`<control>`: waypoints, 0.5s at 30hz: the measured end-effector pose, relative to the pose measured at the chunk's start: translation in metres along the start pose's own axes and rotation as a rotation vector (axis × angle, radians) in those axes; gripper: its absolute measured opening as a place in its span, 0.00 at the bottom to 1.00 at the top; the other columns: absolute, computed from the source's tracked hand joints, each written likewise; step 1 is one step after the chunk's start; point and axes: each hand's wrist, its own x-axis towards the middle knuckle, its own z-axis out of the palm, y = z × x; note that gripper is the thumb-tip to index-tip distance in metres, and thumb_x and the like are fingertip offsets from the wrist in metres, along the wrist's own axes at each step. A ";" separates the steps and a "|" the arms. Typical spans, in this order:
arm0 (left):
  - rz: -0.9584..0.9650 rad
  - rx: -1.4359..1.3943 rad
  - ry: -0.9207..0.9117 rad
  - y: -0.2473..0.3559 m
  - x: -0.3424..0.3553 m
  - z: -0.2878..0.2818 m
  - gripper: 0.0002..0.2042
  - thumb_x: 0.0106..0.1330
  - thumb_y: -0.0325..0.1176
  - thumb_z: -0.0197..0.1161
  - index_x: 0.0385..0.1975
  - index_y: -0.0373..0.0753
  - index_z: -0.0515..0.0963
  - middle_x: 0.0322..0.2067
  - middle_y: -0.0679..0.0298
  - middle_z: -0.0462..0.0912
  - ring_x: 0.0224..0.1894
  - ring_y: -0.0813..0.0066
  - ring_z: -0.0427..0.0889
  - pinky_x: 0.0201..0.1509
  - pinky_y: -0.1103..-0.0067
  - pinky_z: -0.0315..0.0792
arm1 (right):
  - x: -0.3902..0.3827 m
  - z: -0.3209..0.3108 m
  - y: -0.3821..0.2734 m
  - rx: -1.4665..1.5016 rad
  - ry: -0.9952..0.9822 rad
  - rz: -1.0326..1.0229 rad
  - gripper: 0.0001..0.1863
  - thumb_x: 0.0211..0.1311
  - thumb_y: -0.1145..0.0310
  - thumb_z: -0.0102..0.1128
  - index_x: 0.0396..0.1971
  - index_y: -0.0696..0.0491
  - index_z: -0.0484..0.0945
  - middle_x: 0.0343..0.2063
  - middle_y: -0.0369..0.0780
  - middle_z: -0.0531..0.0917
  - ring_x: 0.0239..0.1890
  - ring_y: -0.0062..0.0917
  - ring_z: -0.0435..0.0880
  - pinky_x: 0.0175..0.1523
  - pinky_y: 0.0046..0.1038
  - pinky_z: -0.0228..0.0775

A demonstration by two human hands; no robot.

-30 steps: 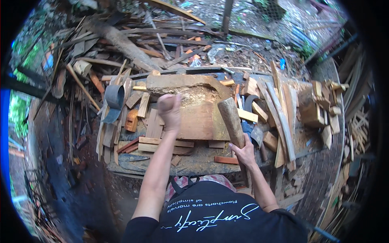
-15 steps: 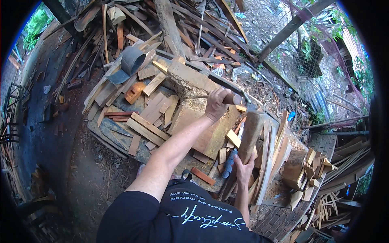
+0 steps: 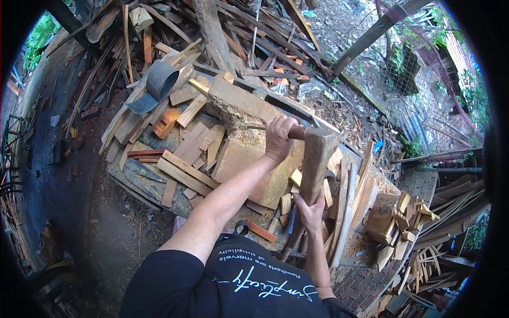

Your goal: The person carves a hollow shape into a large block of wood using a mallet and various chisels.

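Observation:
My left hand (image 3: 279,139) is closed around the wooden handle of a chisel (image 3: 256,127). Its thin blade points left toward the rough, chipped hollow of a large wood block (image 3: 246,169). In my right hand (image 3: 310,211) is a thick wooden mallet (image 3: 314,167), gripped at its lower part and standing almost upright in the picture. The mallet's upper end meets the butt of the chisel handle, as seen from above. Whether the blade tip bites into the wood is too small to tell.
The bench holds loose offcuts (image 3: 192,144), an orange-brown wooden block (image 3: 166,123) and a curved dark sheet (image 3: 159,85). Long strips (image 3: 347,212) lie right of the mallet, beside a chunky block (image 3: 383,214) with small pieces. A scrap-wood pile (image 3: 275,45) rises beyond the bench.
The mallet has swung left, from apart to against the chisel's butt, with my right hand moving slightly left and up. My left hand keeps its grip. The whole view has shifted a little.

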 end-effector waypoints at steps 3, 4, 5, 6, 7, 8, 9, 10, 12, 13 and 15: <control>-0.006 0.021 -0.045 -0.004 -0.004 0.001 0.07 0.52 0.29 0.63 0.27 0.47 0.72 0.29 0.66 0.75 0.36 0.63 0.76 0.41 0.68 0.63 | -0.014 -0.008 -0.025 0.231 0.067 0.085 0.32 0.49 0.66 0.72 0.52 0.57 0.65 0.31 0.39 0.78 0.27 0.22 0.79 0.32 0.22 0.74; 0.001 0.027 -0.073 -0.006 -0.008 -0.001 0.07 0.52 0.29 0.63 0.27 0.47 0.72 0.28 0.66 0.74 0.36 0.63 0.76 0.42 0.68 0.62 | -0.018 -0.005 -0.031 0.326 0.130 -0.020 0.30 0.52 0.71 0.68 0.53 0.57 0.63 0.29 0.39 0.78 0.25 0.22 0.80 0.31 0.22 0.75; -0.010 0.017 -0.092 -0.002 -0.008 -0.002 0.06 0.52 0.28 0.61 0.26 0.46 0.71 0.28 0.66 0.74 0.36 0.63 0.75 0.41 0.68 0.62 | -0.019 -0.010 -0.025 0.389 0.143 -0.139 0.29 0.53 0.74 0.66 0.53 0.56 0.63 0.28 0.39 0.78 0.25 0.22 0.80 0.31 0.23 0.75; -0.010 0.008 -0.095 0.002 -0.007 -0.002 0.06 0.52 0.28 0.61 0.26 0.46 0.71 0.28 0.66 0.74 0.36 0.63 0.75 0.41 0.68 0.62 | -0.016 -0.013 -0.016 0.451 0.151 -0.260 0.27 0.54 0.77 0.64 0.54 0.56 0.63 0.27 0.39 0.78 0.25 0.23 0.80 0.31 0.23 0.75; -0.020 0.011 -0.092 0.005 -0.005 -0.001 0.06 0.52 0.27 0.61 0.26 0.46 0.71 0.28 0.65 0.74 0.35 0.63 0.75 0.41 0.68 0.61 | -0.015 -0.011 -0.010 0.438 0.168 -0.256 0.26 0.55 0.76 0.63 0.54 0.55 0.63 0.28 0.40 0.78 0.25 0.23 0.79 0.31 0.23 0.75; -0.029 0.021 -0.085 0.005 -0.004 -0.002 0.06 0.52 0.27 0.61 0.27 0.46 0.71 0.27 0.65 0.74 0.34 0.63 0.75 0.41 0.68 0.61 | -0.013 -0.007 -0.002 0.429 0.179 -0.254 0.26 0.56 0.76 0.63 0.54 0.55 0.64 0.28 0.40 0.78 0.25 0.23 0.79 0.31 0.23 0.74; -0.026 0.017 -0.085 0.005 -0.002 -0.001 0.06 0.52 0.27 0.61 0.27 0.46 0.71 0.27 0.65 0.74 0.34 0.63 0.75 0.41 0.68 0.61 | -0.004 -0.008 0.019 0.189 0.120 -0.177 0.26 0.56 0.72 0.65 0.53 0.55 0.65 0.29 0.40 0.77 0.25 0.24 0.79 0.31 0.23 0.74; -0.028 0.036 -0.121 0.005 -0.001 0.002 0.06 0.52 0.26 0.60 0.27 0.46 0.71 0.26 0.65 0.74 0.34 0.63 0.75 0.42 0.68 0.61 | 0.002 -0.012 0.036 -0.047 0.065 -0.100 0.27 0.56 0.68 0.67 0.53 0.55 0.66 0.31 0.41 0.77 0.25 0.24 0.79 0.31 0.23 0.74; -0.038 0.075 -0.144 -0.002 0.002 0.001 0.07 0.52 0.26 0.60 0.27 0.46 0.70 0.26 0.65 0.74 0.34 0.63 0.75 0.42 0.68 0.61 | 0.003 -0.013 0.002 0.156 -0.056 0.103 0.31 0.52 0.61 0.71 0.52 0.56 0.66 0.31 0.40 0.76 0.25 0.23 0.79 0.30 0.23 0.75; -0.005 0.067 -0.138 -0.004 0.003 0.002 0.07 0.52 0.25 0.60 0.27 0.45 0.70 0.25 0.64 0.74 0.34 0.63 0.75 0.42 0.68 0.61 | 0.004 -0.018 -0.005 0.152 -0.002 0.066 0.30 0.52 0.61 0.71 0.51 0.56 0.66 0.31 0.39 0.76 0.25 0.23 0.79 0.29 0.24 0.76; 0.020 0.056 -0.177 -0.002 -0.001 -0.003 0.07 0.53 0.24 0.59 0.27 0.45 0.70 0.25 0.64 0.74 0.35 0.63 0.76 0.42 0.69 0.62 | -0.005 -0.024 -0.014 0.282 0.108 -0.100 0.25 0.54 0.69 0.68 0.48 0.57 0.65 0.31 0.39 0.77 0.24 0.23 0.80 0.28 0.23 0.76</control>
